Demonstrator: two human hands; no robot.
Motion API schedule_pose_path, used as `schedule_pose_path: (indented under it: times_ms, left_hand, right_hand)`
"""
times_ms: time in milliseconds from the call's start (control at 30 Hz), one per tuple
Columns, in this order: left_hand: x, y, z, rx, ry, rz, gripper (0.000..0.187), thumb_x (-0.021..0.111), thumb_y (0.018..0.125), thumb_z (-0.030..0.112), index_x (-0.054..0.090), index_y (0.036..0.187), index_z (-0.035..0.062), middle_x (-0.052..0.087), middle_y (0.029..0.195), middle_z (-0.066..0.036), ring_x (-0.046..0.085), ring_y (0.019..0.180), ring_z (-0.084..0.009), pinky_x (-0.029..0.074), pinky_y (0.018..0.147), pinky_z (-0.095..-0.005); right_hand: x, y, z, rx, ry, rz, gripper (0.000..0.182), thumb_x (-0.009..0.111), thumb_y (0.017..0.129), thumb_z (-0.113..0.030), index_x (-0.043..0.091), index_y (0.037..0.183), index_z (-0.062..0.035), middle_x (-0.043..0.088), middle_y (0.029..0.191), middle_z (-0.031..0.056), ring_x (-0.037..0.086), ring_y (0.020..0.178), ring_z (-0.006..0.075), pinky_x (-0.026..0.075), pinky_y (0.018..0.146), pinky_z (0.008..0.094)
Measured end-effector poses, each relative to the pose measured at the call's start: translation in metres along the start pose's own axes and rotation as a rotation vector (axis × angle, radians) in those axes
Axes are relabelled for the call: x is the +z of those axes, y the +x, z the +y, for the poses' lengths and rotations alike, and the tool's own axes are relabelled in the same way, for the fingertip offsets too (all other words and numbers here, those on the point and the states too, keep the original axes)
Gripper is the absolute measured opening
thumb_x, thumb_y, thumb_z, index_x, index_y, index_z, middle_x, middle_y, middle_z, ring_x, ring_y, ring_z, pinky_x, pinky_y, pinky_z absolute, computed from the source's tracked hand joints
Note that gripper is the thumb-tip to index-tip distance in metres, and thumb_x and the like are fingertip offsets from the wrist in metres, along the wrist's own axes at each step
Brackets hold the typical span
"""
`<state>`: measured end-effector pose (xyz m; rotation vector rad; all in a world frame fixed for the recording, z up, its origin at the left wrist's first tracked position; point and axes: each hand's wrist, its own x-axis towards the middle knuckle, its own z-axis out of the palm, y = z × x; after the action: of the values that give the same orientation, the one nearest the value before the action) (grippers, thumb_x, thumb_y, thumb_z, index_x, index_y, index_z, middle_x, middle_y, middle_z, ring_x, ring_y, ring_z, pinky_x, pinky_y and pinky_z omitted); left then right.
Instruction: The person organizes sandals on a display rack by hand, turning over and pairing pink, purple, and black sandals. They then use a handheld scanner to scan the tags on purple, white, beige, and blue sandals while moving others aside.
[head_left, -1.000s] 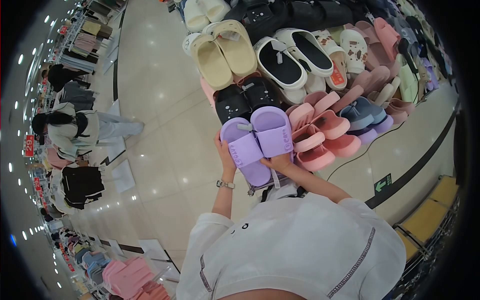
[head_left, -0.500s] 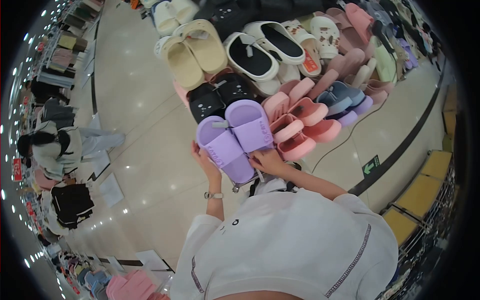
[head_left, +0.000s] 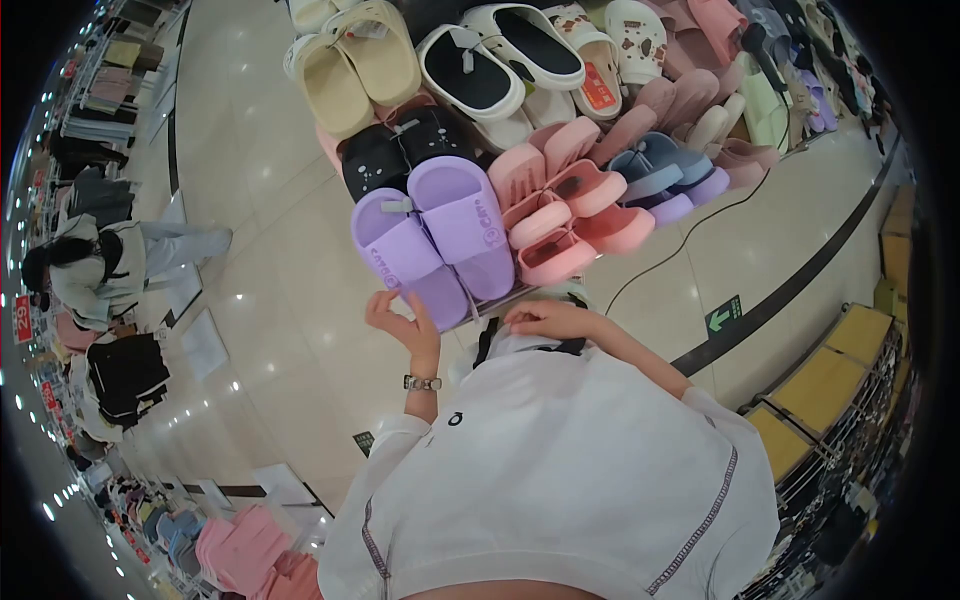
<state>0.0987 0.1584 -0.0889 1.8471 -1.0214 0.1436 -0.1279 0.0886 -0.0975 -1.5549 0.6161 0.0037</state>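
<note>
A pair of purple slippers point(head_left: 455, 225) lies at the near edge of the shoe display, tied together by a thin cord, with a small tag on the left one. My left hand point(head_left: 405, 325), a watch on its wrist, is beside the heel of the left purple slipper with fingers apart and nothing held. Below the right purple slipper, my right hand point(head_left: 550, 318) rests near the display's front edge, fingers loosely bent; whether it holds anything is hidden. Black slippers point(head_left: 405, 150) lie behind the purple pair, and pink shoes point(head_left: 570, 215) are to the right.
Cream slippers point(head_left: 355, 70), white clogs point(head_left: 500, 60) and blue shoes point(head_left: 660, 170) fill the display further back. A cable point(head_left: 690, 235) runs across the floor at the right. Another person point(head_left: 95, 265) is at the far left. Yellow-topped boxes point(head_left: 825, 385) stand at the right.
Both hands have come away from the purple slippers toward my body. The view has shifted, so the display appears further up and left.
</note>
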Motion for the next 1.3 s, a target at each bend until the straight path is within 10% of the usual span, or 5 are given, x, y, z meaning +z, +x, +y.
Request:
schedule_pose_path:
  times_ms: [100,267,733,1300]
  left_hand:
    - [-0.002,-0.023,0.009,0.171,0.038,-0.189,0.028,0.057,0.079,0.010,0.048,0.104,0.0015,0.047,0.097,-0.012,0.045,0.092,-0.0259,0.036,0.080,-0.0383]
    - [0.018,-0.044,0.031,-0.080,0.115,-0.598,0.033,0.061,0.077,0.016,0.051,0.105,0.0028,0.052,0.081,-0.011,0.052,0.069,-0.0247,0.043,0.063,-0.0340]
    - [0.063,-0.070,0.044,-0.154,0.181,-0.455,0.036,0.058,0.076,0.011,0.046,0.107,-0.0029,0.050,0.095,-0.016,0.049,0.085,-0.0282,0.039,0.076,-0.0380]
    - [0.094,-0.094,0.069,-0.229,0.617,-0.271,0.062,0.063,0.070,0.007,0.032,0.122,-0.0049,0.039,0.112,-0.024,0.038,0.103,-0.0398,0.034,0.086,-0.0463]
  right_hand:
    - [-0.020,-0.024,-0.021,0.063,0.083,-0.052,0.037,0.054,0.086,-0.029,0.055,0.111,-0.0021,0.061,0.100,0.0096,0.057,0.091,0.0192,0.043,0.082,0.0280]
    - [-0.049,-0.065,-0.019,0.133,-0.016,-0.041,0.034,0.052,0.087,-0.029,0.053,0.112,-0.0063,0.059,0.106,0.0062,0.055,0.096,0.0170,0.042,0.083,0.0278]
    - [-0.080,-0.251,0.111,0.560,0.035,0.748,0.032,0.058,0.082,-0.028,0.058,0.102,-0.0027,0.062,0.093,0.0100,0.058,0.089,0.0209,0.044,0.080,0.0315]
    - [-0.320,-0.295,0.100,0.159,-0.248,1.283,0.029,0.060,0.080,-0.019,0.054,0.103,-0.0015,0.062,0.089,0.0100,0.059,0.085,0.0193,0.045,0.074,0.0313]
